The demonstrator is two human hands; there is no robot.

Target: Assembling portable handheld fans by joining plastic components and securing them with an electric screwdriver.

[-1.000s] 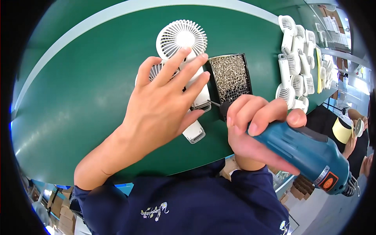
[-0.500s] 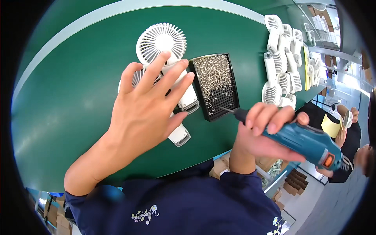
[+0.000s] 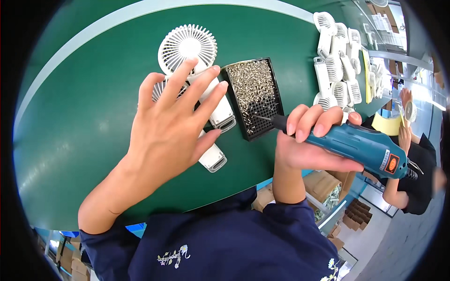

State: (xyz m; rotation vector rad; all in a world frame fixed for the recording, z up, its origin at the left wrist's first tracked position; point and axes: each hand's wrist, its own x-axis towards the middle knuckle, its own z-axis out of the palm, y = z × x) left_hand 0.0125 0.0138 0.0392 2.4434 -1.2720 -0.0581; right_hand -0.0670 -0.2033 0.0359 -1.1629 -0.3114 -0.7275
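Observation:
In my right hand [image 3: 311, 140] is a teal electric screwdriver [image 3: 361, 147], with a black nose and a thin bit pointing left. Its tip reaches over the lower part of a black screw tray [image 3: 247, 132], where small silver screws [image 3: 254, 84] stand or lie in a grid of holes. Whether the bit touches a screw I cannot tell. My left hand [image 3: 173, 112] is spread, its fingers over two white handheld fans. The upper fan [image 3: 190, 47] shows its round grille and handle; the lower fan [image 3: 213, 158] is largely covered by the hand.
Many white fans [image 3: 335, 70] lie piled at the right end of the green table [image 3: 93, 93]. Beyond it a co-worker in black [image 3: 415, 168] holds a white fan [image 3: 410, 112]. Cardboard boxes [image 3: 323, 187] stand below the table's near edge.
The screwdriver has moved up and slightly left, its tip going further over the tray. My left hand stays spread over the fans. The co-worker's arms have shifted.

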